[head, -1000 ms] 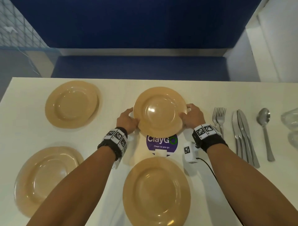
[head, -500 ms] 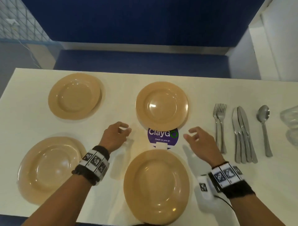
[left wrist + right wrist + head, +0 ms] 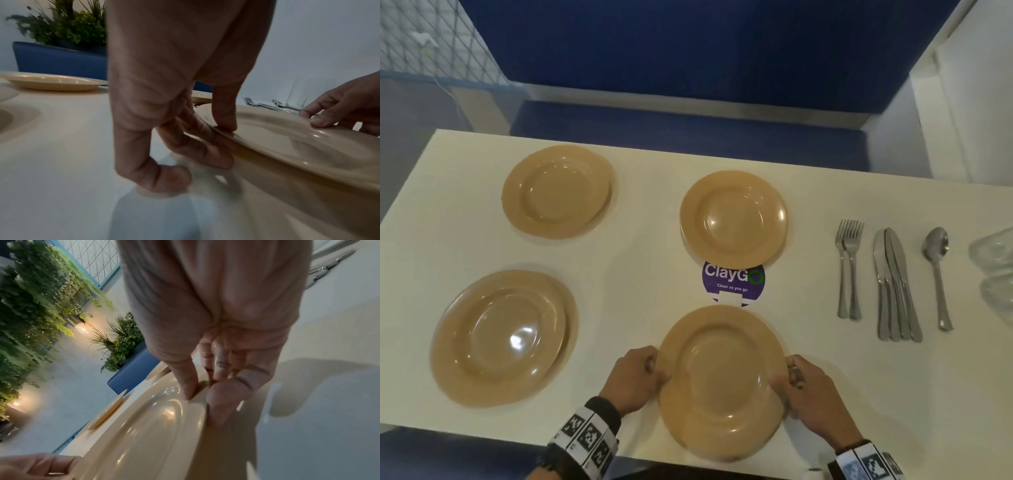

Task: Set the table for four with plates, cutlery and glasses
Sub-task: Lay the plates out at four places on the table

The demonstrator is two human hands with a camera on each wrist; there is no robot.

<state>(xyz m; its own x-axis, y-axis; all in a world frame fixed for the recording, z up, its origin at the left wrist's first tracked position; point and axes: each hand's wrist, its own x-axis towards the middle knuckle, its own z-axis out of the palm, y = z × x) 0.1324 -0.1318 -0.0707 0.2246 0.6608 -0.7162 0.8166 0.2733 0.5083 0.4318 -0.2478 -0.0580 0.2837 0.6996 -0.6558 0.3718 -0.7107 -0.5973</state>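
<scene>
Several tan plates lie on the white table (image 3: 640, 281). The near middle plate (image 3: 720, 380) (image 3: 298, 146) (image 3: 144, 434) is held at both sides: my left hand (image 3: 640, 375) (image 3: 205, 139) pinches its left rim, thumb on top and fingers under it, and my right hand (image 3: 799, 387) (image 3: 202, 392) pinches its right rim the same way. The far middle plate (image 3: 734, 219), the far left plate (image 3: 556, 192) and the near left plate (image 3: 501, 335) lie untouched. Forks (image 3: 848, 267), knives (image 3: 893, 284) and a spoon (image 3: 936, 270) lie in a row at the right.
Clear glasses (image 3: 996, 270) stand at the right edge, partly cut off. A purple round sticker (image 3: 732, 284) lies between the two middle plates. A blue bench (image 3: 688, 137) runs behind the table. The near table edge is just below my wrists.
Both hands let go of the far middle plate, drew back toward me, and now grip the rims of the near middle plate.
</scene>
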